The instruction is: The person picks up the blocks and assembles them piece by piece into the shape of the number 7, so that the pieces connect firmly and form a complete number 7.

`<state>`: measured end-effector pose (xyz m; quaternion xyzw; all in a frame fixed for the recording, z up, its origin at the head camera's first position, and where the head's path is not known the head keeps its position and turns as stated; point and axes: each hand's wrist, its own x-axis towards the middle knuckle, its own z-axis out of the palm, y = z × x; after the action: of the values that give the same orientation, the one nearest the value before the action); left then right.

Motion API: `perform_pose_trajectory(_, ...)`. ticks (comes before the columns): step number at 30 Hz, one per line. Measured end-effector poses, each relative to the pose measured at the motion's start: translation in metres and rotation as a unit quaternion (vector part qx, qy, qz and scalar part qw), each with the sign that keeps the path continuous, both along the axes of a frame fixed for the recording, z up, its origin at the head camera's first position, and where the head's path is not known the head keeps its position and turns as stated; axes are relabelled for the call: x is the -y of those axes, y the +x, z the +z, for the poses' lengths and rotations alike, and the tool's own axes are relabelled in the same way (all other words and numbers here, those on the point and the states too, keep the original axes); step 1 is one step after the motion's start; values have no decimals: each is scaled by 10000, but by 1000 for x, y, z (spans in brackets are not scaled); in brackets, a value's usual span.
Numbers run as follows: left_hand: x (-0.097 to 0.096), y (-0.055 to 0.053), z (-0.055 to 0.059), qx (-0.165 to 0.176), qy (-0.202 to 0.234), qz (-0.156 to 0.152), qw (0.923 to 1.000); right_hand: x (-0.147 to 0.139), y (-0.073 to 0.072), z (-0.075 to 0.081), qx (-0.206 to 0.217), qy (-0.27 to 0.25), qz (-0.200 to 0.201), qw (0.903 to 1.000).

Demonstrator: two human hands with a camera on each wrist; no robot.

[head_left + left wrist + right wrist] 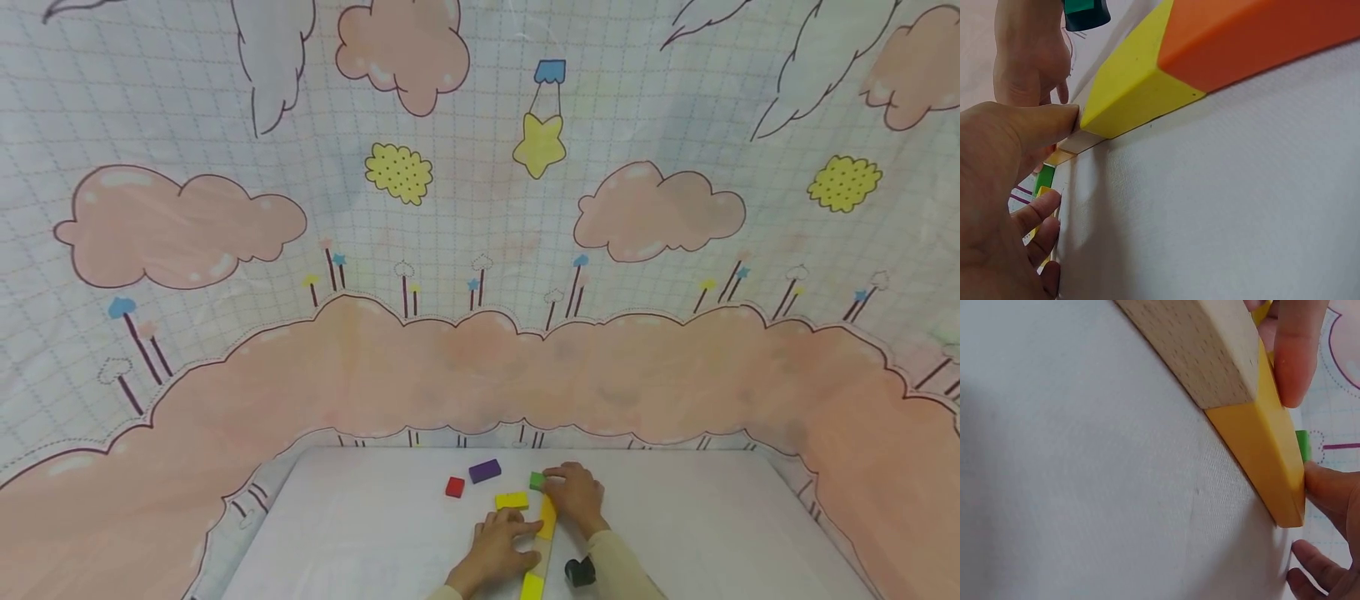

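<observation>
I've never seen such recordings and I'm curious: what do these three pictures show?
No machine here: just a person's left hand and right hand over a white table. The wide picture comes from a head camera; the close ones, from each wrist. An orange block, yellow block, plain wooden block and orange-yellow block form a row. The left hand touches it; the right hand touches its far end, beside a green block. Whether anything is held is unclear. A purple block and red block lie nearby.
</observation>
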<state>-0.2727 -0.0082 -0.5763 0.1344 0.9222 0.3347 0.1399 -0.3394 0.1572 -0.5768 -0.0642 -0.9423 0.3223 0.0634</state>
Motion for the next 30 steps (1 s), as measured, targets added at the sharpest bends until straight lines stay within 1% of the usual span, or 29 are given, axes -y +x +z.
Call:
perform_pose_trajectory(4, 0, -1, -2, -26, -10, -16, 10000, -4, -1, 3, 61, -18, 139, 9999)
perform_pose_trajectory(9, 0, -3, -4, -59, 9, -43, 10000, -7, -2, 4, 147, -126, 150, 9997)
perform_pose_trajectory(15, 0, -3, -4, -40, 6, -43, 10000, -11, -4, -1, 116, -66, 141, 9998)
perform_pose_trajectory(20, 0, -4, -4, -22, 28, -57, 10000, -14, -4, 0, 90, -182, 188, 9996)
perform_pose_trajectory(30, -1, -2, -3, -26, -45, -15, 10000, -19, 1, 4, 12, -84, 269, 9996)
